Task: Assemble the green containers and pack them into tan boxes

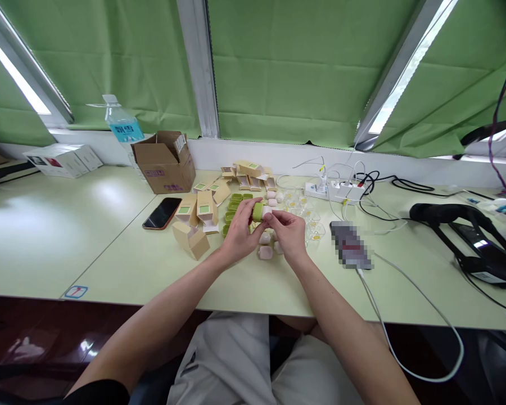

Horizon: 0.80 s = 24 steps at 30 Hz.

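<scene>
Above the table, my left hand (241,232) is closed around a small green cup-like piece (257,211). A pale pink, rounded block (267,212) sits against its right side, pinched by the fingers of my right hand (290,230). Whether the two are joined or only touching, I cannot tell. Several green pieces (231,215) lie in rows by my left hand, partly hidden by it. Below and behind the hands are loose pale pink blocks (265,252). Clear plastic pieces with yellow marks (315,229) lie right of my right hand.
Small cream cartons (204,206) lie left of the hands and at the back. A phone (162,214), cardboard box (164,166) and water bottle (124,125) stand left. Rightward are a cabled phone (349,245), power strip (335,191) and black headset-like frame (468,242).
</scene>
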Tool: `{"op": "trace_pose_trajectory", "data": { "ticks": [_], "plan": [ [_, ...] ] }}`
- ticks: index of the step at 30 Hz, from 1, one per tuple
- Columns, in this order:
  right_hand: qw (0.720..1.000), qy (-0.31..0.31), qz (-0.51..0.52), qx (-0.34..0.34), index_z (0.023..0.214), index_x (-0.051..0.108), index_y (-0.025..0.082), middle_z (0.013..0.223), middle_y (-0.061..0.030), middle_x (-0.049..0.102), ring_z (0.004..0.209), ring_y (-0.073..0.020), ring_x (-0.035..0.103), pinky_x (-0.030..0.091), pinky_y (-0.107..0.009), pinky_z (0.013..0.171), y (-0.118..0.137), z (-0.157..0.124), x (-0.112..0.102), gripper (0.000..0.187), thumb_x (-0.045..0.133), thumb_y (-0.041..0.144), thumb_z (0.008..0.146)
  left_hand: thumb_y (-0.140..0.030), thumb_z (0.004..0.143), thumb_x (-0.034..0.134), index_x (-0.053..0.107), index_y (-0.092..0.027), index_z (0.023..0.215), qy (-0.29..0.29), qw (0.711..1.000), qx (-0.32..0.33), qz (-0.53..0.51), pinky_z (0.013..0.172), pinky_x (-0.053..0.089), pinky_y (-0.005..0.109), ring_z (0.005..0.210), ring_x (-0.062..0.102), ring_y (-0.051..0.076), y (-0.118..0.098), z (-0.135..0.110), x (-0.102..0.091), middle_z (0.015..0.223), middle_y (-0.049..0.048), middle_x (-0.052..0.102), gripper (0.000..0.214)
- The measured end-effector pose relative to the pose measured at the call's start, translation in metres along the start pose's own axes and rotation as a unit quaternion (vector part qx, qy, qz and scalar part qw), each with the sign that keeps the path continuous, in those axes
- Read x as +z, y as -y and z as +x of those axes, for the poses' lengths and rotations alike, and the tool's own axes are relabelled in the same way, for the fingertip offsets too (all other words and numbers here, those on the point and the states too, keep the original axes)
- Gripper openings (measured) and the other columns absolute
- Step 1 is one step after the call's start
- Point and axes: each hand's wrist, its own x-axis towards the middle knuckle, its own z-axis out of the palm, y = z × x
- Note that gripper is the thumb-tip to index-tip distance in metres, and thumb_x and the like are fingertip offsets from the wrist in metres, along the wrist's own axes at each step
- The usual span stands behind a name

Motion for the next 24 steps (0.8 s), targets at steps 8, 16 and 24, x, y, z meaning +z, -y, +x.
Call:
{"op": "trace_pose_trajectory", "data": {
  "ticks": [8, 16, 24],
  "plan": [
    [0.952, 0.002, -0.18, -0.248, 0.134, 0.078, 0.022, 0.126, -0.0141, 0.08, 0.104, -0.0286, 0.079, 0.069, -0.045, 0.086, 0.002, -0.004, -0.021, 0.045, 0.079, 0.046, 0.096, -0.061, 0.106, 0.064, 0.051, -0.023, 0.162, -0.004, 0.987, -0.075, -0.145, 0.093, 0.062, 0.041, 0.11, 0.071, 0.026, 0.016, 0.001, -0.001, 0.134, 0.0157, 0.07, 0.069],
    [0.806, 0.075, -0.374, -0.452, 0.143, 0.073, 0.028, 0.134, -0.0141, 0.077, 0.129, -0.0317, 0.073, 0.066, -0.053, 0.105, -0.001, 0.001, -0.024, 0.037, 0.059, 0.025, 0.108, -0.066, 0.097, 0.076, 0.07, -0.021, 0.148, 0.073, 0.958, -0.126, -0.247, 0.097, 0.062, 0.042, 0.106, 0.073, 0.027, 0.008, 0.007, -0.011, 0.113, 0.0117, 0.078, 0.069],
    [0.776, 0.068, -0.444, -0.444, 0.145, 0.073, 0.029, 0.127, -0.0158, 0.078, 0.115, -0.0292, 0.077, 0.069, -0.043, 0.089, -0.01, -0.002, -0.027, 0.037, 0.057, 0.027, 0.112, -0.063, 0.094, 0.078, 0.075, -0.02, 0.14, 0.076, 0.952, -0.14, -0.26, 0.087, 0.063, 0.039, 0.099, 0.074, 0.027, 0.007, 0.006, -0.008, 0.109, 0.0112, 0.079, 0.063]
  ]
}}
